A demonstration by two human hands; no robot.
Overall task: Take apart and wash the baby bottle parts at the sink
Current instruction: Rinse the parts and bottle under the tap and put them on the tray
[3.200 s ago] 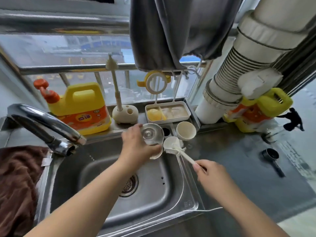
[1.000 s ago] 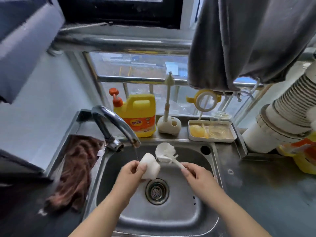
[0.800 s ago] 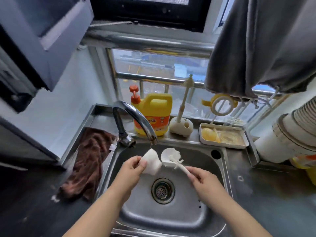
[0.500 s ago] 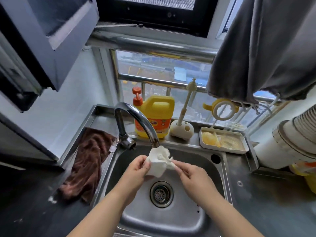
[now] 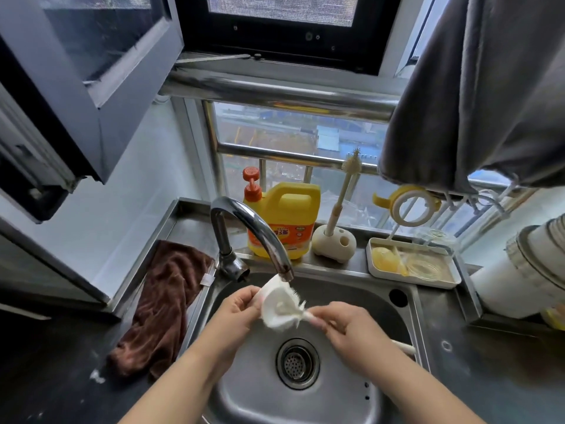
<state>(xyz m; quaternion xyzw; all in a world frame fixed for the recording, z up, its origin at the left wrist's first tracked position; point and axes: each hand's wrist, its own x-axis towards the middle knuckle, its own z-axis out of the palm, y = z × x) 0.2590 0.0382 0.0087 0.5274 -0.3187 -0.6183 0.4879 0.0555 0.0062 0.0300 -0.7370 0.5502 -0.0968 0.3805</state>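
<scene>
Sink [image 5: 342,293]: steel, under the window.
Cap [image 5: 276,302]: my left hand [image 5: 237,310] grips it beneath the faucet [image 5: 260,237].
Brush [image 5: 295,310]: my right hand [image 5: 342,327] pinches it, bristles inside.
Risk: wet cap could slip into the basin.

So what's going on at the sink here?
A person is washing a baby bottle part. Their left hand holds a small white cup-shaped piece under the tap, over the steel sink. Their right hand holds a white brush by its handle, with the brush head pushed into the piece. Whether water is running cannot be told. Other parts sit in a white tray by the window, beside a yellow detergent jug.
</scene>
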